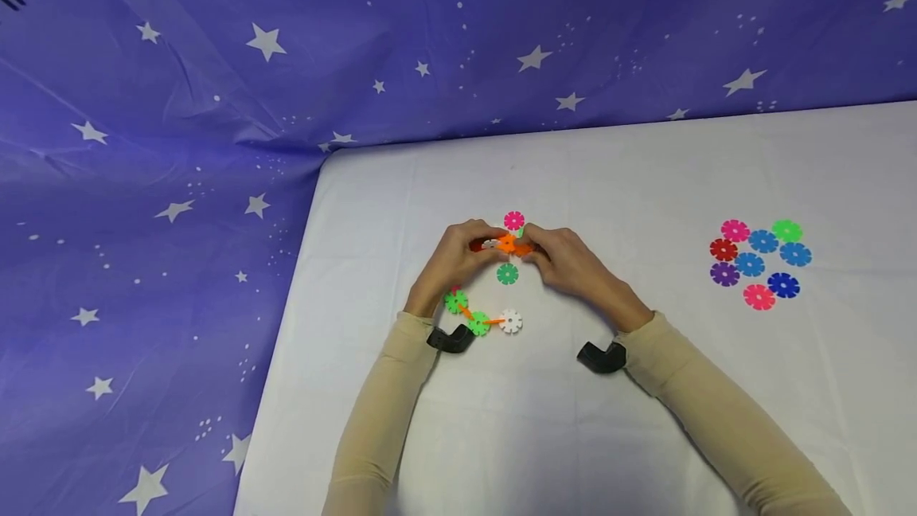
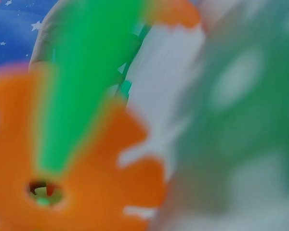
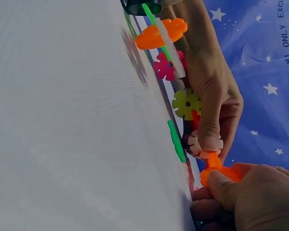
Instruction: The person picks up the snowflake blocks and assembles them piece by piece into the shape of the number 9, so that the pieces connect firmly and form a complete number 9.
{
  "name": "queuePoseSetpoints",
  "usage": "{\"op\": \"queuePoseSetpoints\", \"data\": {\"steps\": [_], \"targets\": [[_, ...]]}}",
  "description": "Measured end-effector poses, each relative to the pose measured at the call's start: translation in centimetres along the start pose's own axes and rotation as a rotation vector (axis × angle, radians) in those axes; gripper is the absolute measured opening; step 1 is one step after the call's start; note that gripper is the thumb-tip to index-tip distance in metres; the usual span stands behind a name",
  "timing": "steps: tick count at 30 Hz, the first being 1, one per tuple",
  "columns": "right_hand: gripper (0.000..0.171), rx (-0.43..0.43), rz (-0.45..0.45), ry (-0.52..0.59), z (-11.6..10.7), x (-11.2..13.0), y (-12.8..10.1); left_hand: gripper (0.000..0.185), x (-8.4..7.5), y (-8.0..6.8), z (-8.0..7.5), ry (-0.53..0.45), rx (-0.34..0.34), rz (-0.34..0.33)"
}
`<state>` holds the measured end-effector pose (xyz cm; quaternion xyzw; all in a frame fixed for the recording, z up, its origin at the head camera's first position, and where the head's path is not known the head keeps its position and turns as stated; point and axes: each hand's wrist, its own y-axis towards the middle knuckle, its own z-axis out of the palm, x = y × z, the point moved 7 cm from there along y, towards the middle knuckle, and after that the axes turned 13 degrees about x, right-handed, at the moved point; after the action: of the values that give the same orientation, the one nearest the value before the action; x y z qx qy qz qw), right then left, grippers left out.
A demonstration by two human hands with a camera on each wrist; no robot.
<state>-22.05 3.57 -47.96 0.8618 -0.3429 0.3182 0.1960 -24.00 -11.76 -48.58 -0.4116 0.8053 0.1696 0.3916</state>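
In the head view, my left hand [image 1: 458, 253] pinches a white notched disc [image 1: 490, 244] with a red piece [image 1: 476, 246] by the fingers. My right hand [image 1: 569, 261] grips an orange notched disc [image 1: 525, 249]. Another orange disc [image 1: 507, 243] stands between the hands and touches the white one. In the right wrist view, both thumbs press on these pieces just above the table. A pink disc [image 1: 513, 220] lies beyond the hands, and a teal disc [image 1: 507, 273] lies on the near side. A blurred orange disc [image 2: 135, 183] and a green piece [image 2: 86, 86] fill the left wrist view.
Beside my left wrist lies a joined chain with green discs [image 1: 478, 324], orange discs seen edge-on [image 1: 494, 322] and a white disc [image 1: 511, 321]. Several loose discs, including a purple one [image 1: 725, 274], are spread at the right on the white table [image 1: 645, 181]. A starry blue cloth [image 1: 430, 38] hangs behind.
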Motion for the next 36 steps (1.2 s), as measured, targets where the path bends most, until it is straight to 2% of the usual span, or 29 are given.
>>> {"op": "queuePoseSetpoints", "data": {"steps": [4, 8, 15, 22, 29, 32, 36], "targets": [[0.012, -0.018, 0.006, -0.008, -0.2, 0.0, 0.0, 0.032, -0.2, 0.1, 0.0, -0.007, 0.005, 0.025], [0.008, -0.019, 0.011, -0.008, -0.1, -0.2, -0.1, 0.031, -0.1, 0.1, 0.2, -0.020, 0.015, 0.013], [0.012, -0.047, 0.009, 0.031, -0.2, -0.3, 0.2, 0.033, 0.0, 0.1, 0.0, -0.024, 0.010, -0.002], [0.013, -0.008, 0.065, 0.117, -0.3, -0.9, 0.4, 0.035, 0.8, 0.3, -0.2, -0.060, 0.005, -0.066], [0.012, 0.008, 0.076, 0.189, -0.2, -1.3, 0.1, 0.033, 0.9, 0.1, -0.3, -0.072, -0.007, -0.090], [0.013, 0.001, 0.066, 0.158, -0.2, -1.2, 0.1, 0.034, 0.9, 0.1, -0.1, -0.085, 0.008, -0.100], [0.011, -0.006, 0.043, 0.055, -0.1, -0.8, 0.1, 0.035, 0.7, 0.2, 0.1, -0.079, 0.029, -0.105]]}}
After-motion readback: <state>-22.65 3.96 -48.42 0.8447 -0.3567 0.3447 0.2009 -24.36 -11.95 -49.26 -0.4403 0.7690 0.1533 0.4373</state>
